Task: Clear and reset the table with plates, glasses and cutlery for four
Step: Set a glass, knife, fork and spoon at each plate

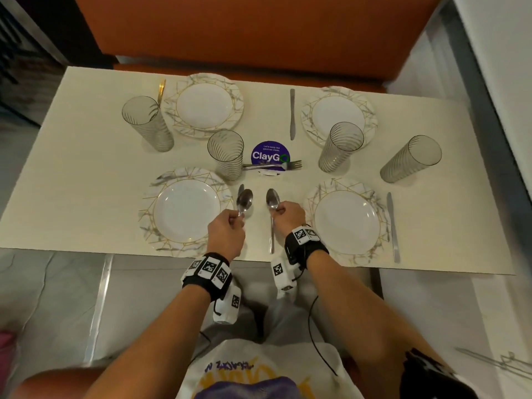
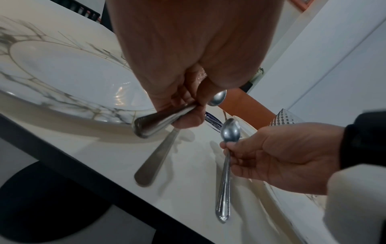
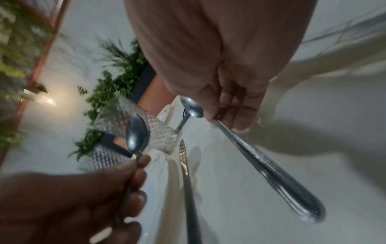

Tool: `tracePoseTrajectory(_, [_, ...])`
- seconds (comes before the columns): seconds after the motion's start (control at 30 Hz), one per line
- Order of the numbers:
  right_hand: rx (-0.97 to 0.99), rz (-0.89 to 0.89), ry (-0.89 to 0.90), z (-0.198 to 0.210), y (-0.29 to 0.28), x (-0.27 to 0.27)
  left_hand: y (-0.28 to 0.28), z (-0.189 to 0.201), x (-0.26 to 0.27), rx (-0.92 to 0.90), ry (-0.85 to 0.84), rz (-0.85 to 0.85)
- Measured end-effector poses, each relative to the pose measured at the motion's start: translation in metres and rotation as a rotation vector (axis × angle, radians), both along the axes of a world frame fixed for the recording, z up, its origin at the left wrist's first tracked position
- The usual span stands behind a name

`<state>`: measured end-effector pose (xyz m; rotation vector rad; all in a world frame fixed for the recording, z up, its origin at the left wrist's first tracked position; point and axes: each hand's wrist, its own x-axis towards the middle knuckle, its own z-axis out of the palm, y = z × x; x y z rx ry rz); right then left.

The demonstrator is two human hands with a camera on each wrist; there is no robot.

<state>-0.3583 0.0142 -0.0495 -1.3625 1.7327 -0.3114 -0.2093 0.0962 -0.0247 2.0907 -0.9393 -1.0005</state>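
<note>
My left hand (image 1: 234, 217) grips a steel spoon (image 1: 244, 201) by the handle, bowl pointing away, just right of the near left plate (image 1: 149, 217). My right hand (image 1: 280, 211) pinches a second spoon (image 1: 273, 198) at its neck, left of the near right plate (image 1: 383, 214); its handle reaches back to the table's front edge. In the left wrist view the left fingers (image 2: 188, 105) curl round the handle (image 2: 158, 122), and a knife (image 2: 154, 161) lies on the table below. The right wrist view shows the right spoon's handle (image 3: 271, 170) running out of the hand.
Two more plates (image 1: 239, 110) (image 1: 371, 122) stand at the far side, with several ribbed glasses such as one (image 1: 226, 154) near the middle. A fork (image 1: 273, 166) lies across a purple sticker (image 1: 269, 154). Knives (image 1: 292, 113) (image 1: 393, 226) lie beside the right plates. An orange bench (image 1: 259, 33) is behind.
</note>
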Motion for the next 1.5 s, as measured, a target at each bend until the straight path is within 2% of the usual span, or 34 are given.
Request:
tracePoseTrajectory(0.13, [-0.052, 0.005, 0.071, -0.004, 0.001, 0.011, -0.006, 0.001, 0.012, -0.008, -0.005, -0.060])
tracePoseTrajectory(0.27, [-0.033, -0.068, 0.084, -0.011, 0.001, 0.015, -0.015, 0.001, 0.020, -0.031, -0.024, -0.113])
tracePoseTrajectory(0.4, [-0.003, -0.029, 0.153, -0.007, -0.004, 0.013, -0.019, 0.001, 0.023, -0.040, -0.022, -0.138])
tracePoseTrajectory(0.53, [-0.022, -0.025, 0.126, -0.007, -0.003, 0.008, -0.022, 0.002, 0.026, -0.044, -0.013, -0.144])
tracePoseTrajectory(0.7, [-0.221, 0.163, 0.147, -0.004, 0.010, 0.002, -0.019, 0.002, 0.035, -0.055, -0.026, -0.144])
tracePoseTrajectory(0.8, [-0.204, 0.270, 0.173, -0.012, 0.021, -0.002, -0.017, -0.001, 0.041, -0.032, -0.019, -0.129])
tracePoseTrajectory(0.9, [-0.210, 0.283, 0.212, -0.018, 0.028, -0.002, -0.012, -0.003, 0.045, -0.029, 0.003, -0.119])
tracePoseTrajectory(1.5, [-0.193, 0.303, 0.123, -0.020, 0.025, 0.044, -0.013, -0.010, 0.054, -0.041, 0.056, -0.080])
